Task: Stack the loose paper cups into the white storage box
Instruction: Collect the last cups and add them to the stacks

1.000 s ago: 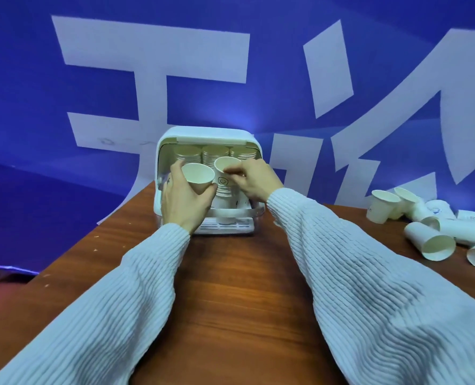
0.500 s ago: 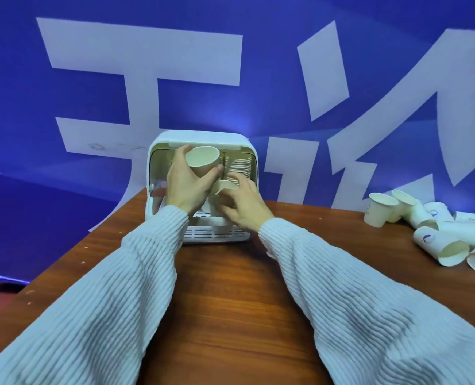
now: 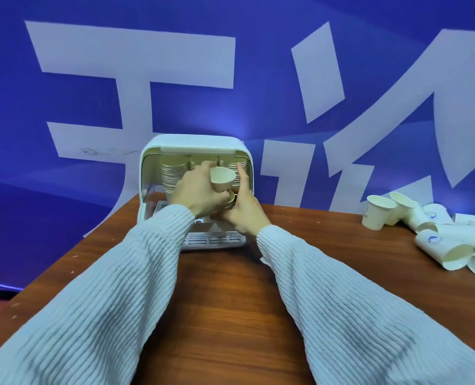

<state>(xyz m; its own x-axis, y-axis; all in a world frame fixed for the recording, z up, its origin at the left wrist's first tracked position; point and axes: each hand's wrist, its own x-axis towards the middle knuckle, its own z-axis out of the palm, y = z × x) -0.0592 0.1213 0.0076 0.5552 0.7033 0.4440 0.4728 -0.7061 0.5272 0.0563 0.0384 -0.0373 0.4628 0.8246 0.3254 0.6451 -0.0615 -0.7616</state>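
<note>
The white storage box [image 3: 150,173] stands open at the far edge of the wooden table [image 3: 225,301], with stacks of paper cups [image 3: 173,173] along its back. My left hand [image 3: 196,193] grips a paper cup [image 3: 221,179], mouth facing me, in front of the box opening. Just to its right and below, my right hand [image 3: 243,209] reaches into the box; a cup rim [image 3: 230,200] shows at its fingers, index finger raised. Whether that hand grips the cup is hidden.
A pile of loose paper cups [image 3: 436,234] lies at the right of the table, some upright, several on their sides. A blue banner with white characters [image 3: 136,62] hangs behind the table. The table's left edge [image 3: 72,254] runs diagonally.
My left hand has carried its cup rightwards to the middle of the box opening. My right hand has stayed low at the box front, with its index finger now raised.
</note>
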